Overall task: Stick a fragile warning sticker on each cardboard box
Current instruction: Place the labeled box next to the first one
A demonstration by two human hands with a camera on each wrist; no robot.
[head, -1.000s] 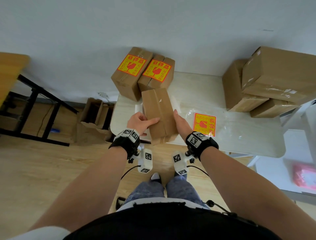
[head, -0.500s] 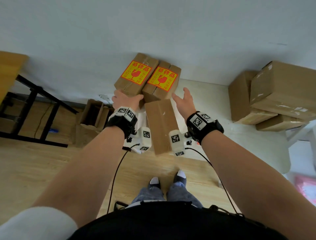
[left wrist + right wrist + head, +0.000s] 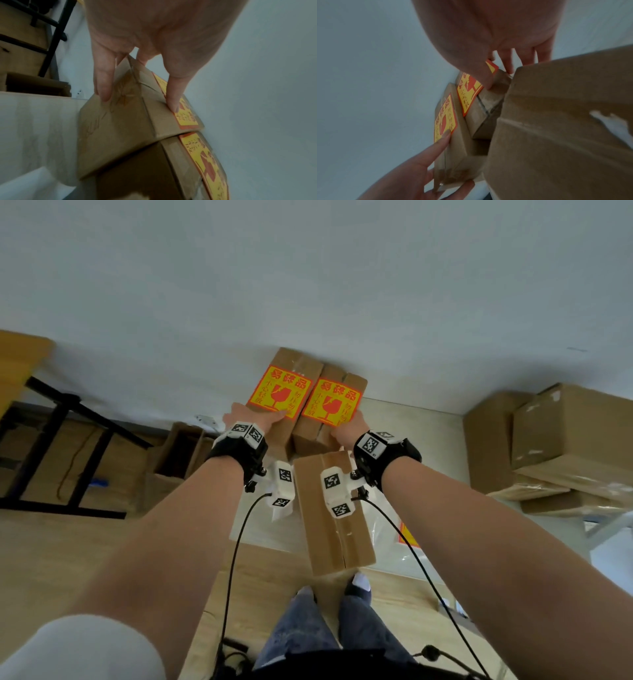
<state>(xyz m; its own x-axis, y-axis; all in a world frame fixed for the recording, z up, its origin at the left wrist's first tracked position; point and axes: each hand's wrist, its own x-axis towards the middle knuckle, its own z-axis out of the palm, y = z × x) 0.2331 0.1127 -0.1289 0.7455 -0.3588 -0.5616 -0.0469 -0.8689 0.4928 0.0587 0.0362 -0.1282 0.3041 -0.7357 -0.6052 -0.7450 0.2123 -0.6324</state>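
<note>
Two cardboard boxes stand side by side against the wall, each with a yellow-and-red fragile sticker on top: the left box [image 3: 274, 436] [image 3: 120, 128] and the right box [image 3: 308, 436] [image 3: 481, 115]. My left hand [image 3: 253, 416] lies on the near left corner of the left box, fingers straight, one fingertip [image 3: 173, 105] on its sticker's edge. At the near right corner of the right box rests my right hand [image 3: 349, 426], thumb on top and fingers down the side. A plain box [image 3: 332, 508] [image 3: 556, 135] without a sticker lies nearer me, overhanging the table's [image 3: 428, 446] front edge.
A sheet with a spare sticker [image 3: 407, 537] peeks out under my right forearm. Several plain boxes [image 3: 565, 440] are stacked at the table's right. On the floor to the left are an open carton [image 3: 178, 453] and a black-framed table [image 3: 68, 440].
Both hands let go of the plain box and reached forward to the two stickered boxes. The plain box now lies alone at the table's front edge.
</note>
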